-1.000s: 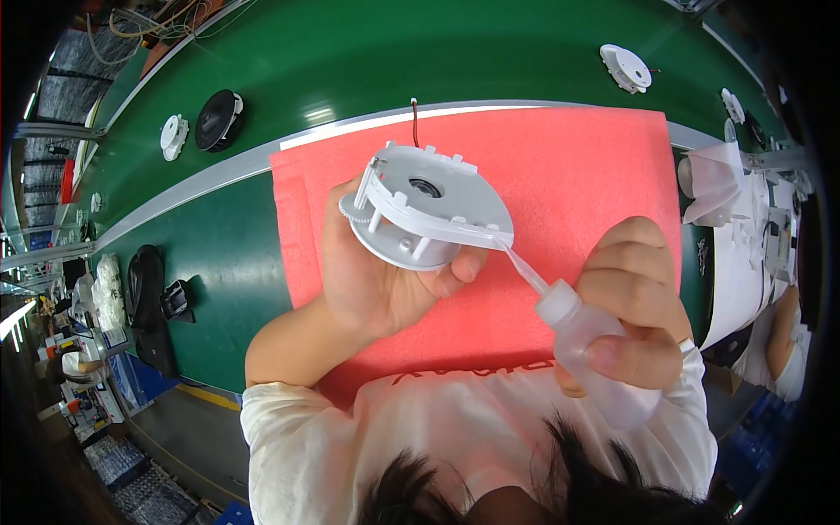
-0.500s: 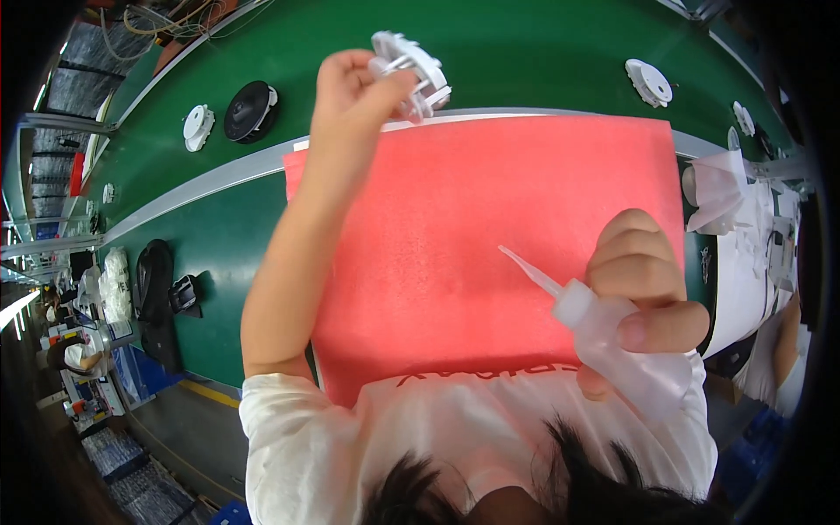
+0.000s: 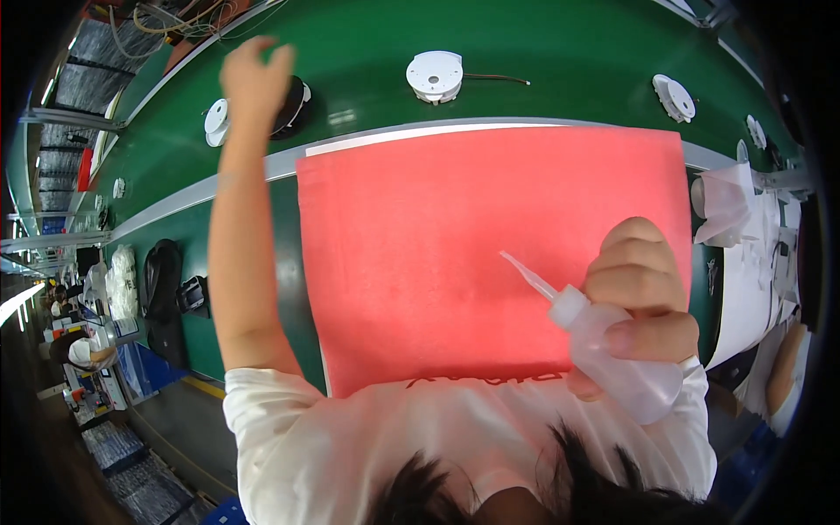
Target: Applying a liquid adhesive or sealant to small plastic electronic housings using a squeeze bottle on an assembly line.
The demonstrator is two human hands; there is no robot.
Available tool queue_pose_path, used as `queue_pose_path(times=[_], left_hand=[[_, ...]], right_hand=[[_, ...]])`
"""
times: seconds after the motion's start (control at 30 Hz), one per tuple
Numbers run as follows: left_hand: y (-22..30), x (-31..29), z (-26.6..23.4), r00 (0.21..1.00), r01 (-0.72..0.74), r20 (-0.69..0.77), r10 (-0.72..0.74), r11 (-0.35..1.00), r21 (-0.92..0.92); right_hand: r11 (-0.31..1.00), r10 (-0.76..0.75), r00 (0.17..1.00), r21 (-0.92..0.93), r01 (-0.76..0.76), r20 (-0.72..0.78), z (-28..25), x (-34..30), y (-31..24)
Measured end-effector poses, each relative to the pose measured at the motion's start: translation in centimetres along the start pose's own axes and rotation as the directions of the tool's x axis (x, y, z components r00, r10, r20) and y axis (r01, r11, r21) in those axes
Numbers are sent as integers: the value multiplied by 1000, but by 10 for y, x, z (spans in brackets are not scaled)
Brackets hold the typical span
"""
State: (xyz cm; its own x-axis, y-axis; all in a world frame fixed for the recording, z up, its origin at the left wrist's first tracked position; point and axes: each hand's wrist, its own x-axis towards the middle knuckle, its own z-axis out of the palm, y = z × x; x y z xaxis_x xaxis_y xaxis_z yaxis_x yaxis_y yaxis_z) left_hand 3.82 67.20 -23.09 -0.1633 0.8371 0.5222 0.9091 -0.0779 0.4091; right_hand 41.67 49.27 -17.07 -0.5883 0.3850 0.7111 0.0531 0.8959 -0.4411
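Note:
My right hand point(image 3: 641, 276) is wrapped round a translucent squeeze bottle point(image 3: 632, 372) with a long thin nozzle, which points to the upper left over a red mat point(image 3: 437, 210). Reaching far left across the green belt, my left hand point(image 3: 255, 77) has its thumb and fingers apart and appears to hold nothing. It is nearest to a black round part point(image 3: 293, 109), which it partly covers. Just left of that wrist lies a white round part point(image 3: 216, 122). Beyond the mat's far edge, a white disc-shaped part point(image 3: 435, 76) with a thin dark wire lies flat on the belt.
More white round parts point(image 3: 674, 97) are spread along the belt to the right. A metal rail point(image 3: 188, 203) separates belt and bench. Black items point(image 3: 161, 280) lie on the left bench, and a white bag point(image 3: 728, 203) is at the right. Another person's arm point(image 3: 787, 372) shows there.
My left hand has let go of the white part, which now lies on the belt, and has moved left toward the black part. The right hand keeps the bottle nearly still.

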Motion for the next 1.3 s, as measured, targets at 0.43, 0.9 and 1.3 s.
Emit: queue_pose_path(times=[0.43, 0.9, 1.3], left_hand=[[-194, -12, -62, 561, 814, 154, -813, 508, -282], [-76, -42, -66, 565, 455, 392, -726, -123, -882], [106, -127, -75, 926, 289, 290, -240, -44, -956]], right_hand=[[989, -5, 1000, 146, 8, -23, 14, 7, 22], [990, -43, 999, 132, 45, -13, 9, 6, 25], [449, 718, 696, 760, -470, 5, 28, 11, 30]])
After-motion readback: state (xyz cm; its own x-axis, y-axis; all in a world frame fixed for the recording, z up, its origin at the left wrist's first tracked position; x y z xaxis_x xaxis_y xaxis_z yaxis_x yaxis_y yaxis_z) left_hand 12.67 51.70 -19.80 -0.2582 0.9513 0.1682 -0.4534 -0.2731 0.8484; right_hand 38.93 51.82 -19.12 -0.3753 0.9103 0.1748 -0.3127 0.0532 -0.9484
